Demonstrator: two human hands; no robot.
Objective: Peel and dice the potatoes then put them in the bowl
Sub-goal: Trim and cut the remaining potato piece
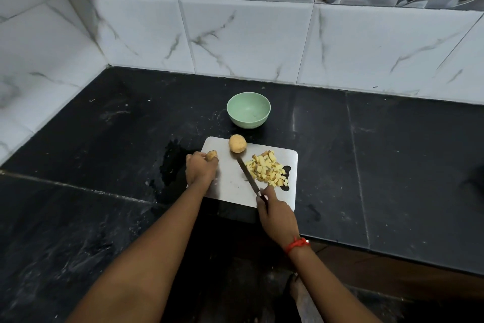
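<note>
On the steel cutting board [230, 184], the left hand [200, 168] curls its fingers round a small potato [211, 155], mostly hidden. The right hand [277, 215] grips a knife [248, 177], its handle concealed, the blade beside the diced potato pile [267, 169]. A whole potato [237, 143] sits near the green bowl [248, 110].

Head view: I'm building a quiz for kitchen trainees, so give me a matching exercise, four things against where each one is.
Things:
1. bowl
2. round potato
3. diced potato
4. knife

Places:
A. held in the right hand
B. heaped on the right side of the cutting board
C. on the counter beyond the board
D. whole, at the board's far edge

Pairs: 1-C, 2-D, 3-B, 4-A
</note>
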